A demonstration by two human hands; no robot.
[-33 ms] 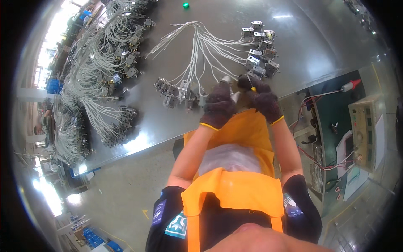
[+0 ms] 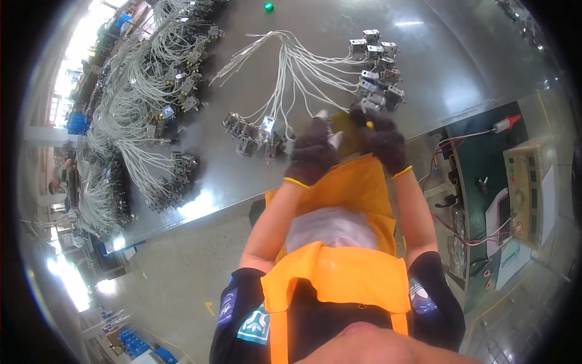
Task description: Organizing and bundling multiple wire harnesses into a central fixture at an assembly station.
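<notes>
My left hand (image 2: 312,155), in a dark work glove with a yellow cuff, is closed around a small pale metallic part (image 2: 322,114); my fingers hide most of it. One white wire from the bundle ends beside it. To its right, my gloved right hand (image 2: 386,145) is closed on a slim tool with a yellow band (image 2: 370,125), blurred and mostly covered. The bundle of white wires (image 2: 285,57) lies on the metal table. Its wires run to small metal boxes at the right (image 2: 379,73) and more metal boxes at the left (image 2: 248,134).
Heaps of white-wired metal boxes (image 2: 133,109) cover the table's left side. A green light (image 2: 268,8) shows at the far edge. Right of me, a beige control box (image 2: 526,194) stands by red and dark cables and a red-tipped connector (image 2: 506,124). My orange apron (image 2: 339,273) reaches the table edge.
Both hands have moved slightly apart, the left toward the left and the right toward the right. The bundle has barely shifted.
</notes>
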